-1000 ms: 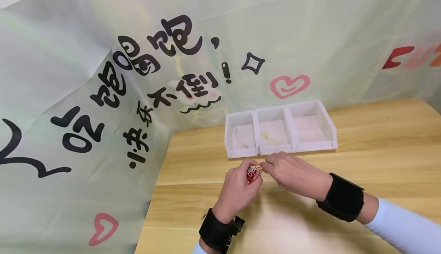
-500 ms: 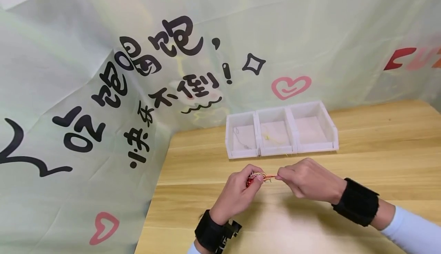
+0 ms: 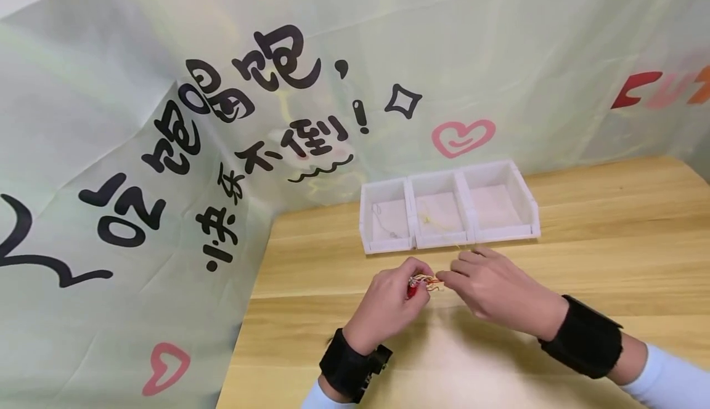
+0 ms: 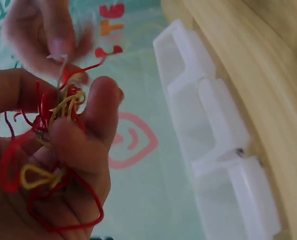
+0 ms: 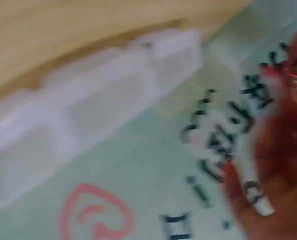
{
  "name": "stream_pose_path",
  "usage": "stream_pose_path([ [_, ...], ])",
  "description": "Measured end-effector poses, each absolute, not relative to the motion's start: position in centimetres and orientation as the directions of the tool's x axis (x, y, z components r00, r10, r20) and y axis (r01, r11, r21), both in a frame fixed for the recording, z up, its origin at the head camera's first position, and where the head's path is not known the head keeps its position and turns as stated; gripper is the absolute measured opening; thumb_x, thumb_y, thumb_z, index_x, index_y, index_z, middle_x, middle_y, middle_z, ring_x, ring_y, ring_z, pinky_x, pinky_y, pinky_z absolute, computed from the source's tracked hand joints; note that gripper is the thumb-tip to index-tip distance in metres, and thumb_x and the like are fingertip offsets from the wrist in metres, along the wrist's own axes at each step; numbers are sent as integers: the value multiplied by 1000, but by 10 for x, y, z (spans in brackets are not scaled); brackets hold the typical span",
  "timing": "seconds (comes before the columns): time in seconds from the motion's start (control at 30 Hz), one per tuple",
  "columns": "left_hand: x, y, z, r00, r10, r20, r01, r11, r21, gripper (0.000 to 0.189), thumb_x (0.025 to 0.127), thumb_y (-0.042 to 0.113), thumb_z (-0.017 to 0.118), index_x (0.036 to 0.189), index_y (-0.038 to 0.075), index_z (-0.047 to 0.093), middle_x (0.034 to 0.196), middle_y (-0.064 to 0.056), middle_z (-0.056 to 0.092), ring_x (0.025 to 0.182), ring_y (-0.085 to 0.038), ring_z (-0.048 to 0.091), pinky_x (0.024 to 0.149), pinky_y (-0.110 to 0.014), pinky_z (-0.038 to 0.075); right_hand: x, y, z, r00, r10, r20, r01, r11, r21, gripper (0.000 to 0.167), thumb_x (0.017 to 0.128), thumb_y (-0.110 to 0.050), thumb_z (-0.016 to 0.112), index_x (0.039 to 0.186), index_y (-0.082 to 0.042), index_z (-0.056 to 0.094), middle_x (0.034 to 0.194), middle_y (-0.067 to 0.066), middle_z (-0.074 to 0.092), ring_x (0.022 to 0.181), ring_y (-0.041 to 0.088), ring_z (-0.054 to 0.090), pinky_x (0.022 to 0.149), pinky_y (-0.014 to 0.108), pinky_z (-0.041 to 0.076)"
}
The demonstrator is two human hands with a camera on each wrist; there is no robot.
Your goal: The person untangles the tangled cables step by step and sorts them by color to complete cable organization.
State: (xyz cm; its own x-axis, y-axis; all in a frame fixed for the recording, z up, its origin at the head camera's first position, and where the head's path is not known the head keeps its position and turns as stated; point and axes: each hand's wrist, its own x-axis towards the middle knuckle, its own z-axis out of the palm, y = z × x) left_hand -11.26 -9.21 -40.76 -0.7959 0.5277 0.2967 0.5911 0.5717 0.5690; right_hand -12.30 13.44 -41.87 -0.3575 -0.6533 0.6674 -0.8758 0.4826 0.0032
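A tangled bundle of red, yellow and whitish cords (image 4: 68, 102) is gripped in my left hand (image 3: 385, 304), between thumb and curled fingers. Red and yellow loops hang over the palm in the left wrist view. My right hand (image 3: 499, 289) is just to the right, its thumb and fingertips pinching strands at the bundle's loose end. A whitish strand reaches the right fingertips in the left wrist view, while a red end sticks out free. The right wrist view is blurred, with the right hand (image 5: 278, 185) at its right edge.
Beyond the hands stands a white three-compartment bin (image 3: 501, 231) on the wooden table (image 3: 616, 230). A grey cord (image 3: 379, 217) lies in its left compartment, a yellow cord (image 3: 435, 221) in the middle one. Printed cloth (image 3: 355, 21) hangs behind the table and along its left.
The right hand first drew away to the right, pulling an orange-red strand out straight. It has since come back closer to the bundle. The left hand keeps its grip and moved slightly right.
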Motion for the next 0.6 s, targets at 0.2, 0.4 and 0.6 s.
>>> stream_pose_path([
  [0.2,-111,-83,-406,-743,559,369,670,616,415,15,94,14,65,109,13,65,84,12,58,67,4,51,57,-9,39,-114,118,-412,-615,-607,503,-788,499,-361,20,94,4,62,81,-12,60,70,-12,44,61,0,39,53,19,40],
  [0.4,-113,-86,-405,-683,647,338,730,619,290,18,103,24,60,115,11,63,74,12,48,58,3,41,51,-10,33,-116,118,-421,-740,-517,430,-661,447,-602,33,96,1,62,77,-25,55,66,-19,38,57,-4,36,51,17,35],
  [0.6,-120,-104,-405,-597,772,219,799,546,252,16,105,27,57,109,12,61,81,9,62,60,3,48,51,-10,38,-126,140,-433,-487,-595,640,-873,316,-372,19,97,-9,65,85,-23,63,74,-20,51,63,-11,44,54,10,40],
])
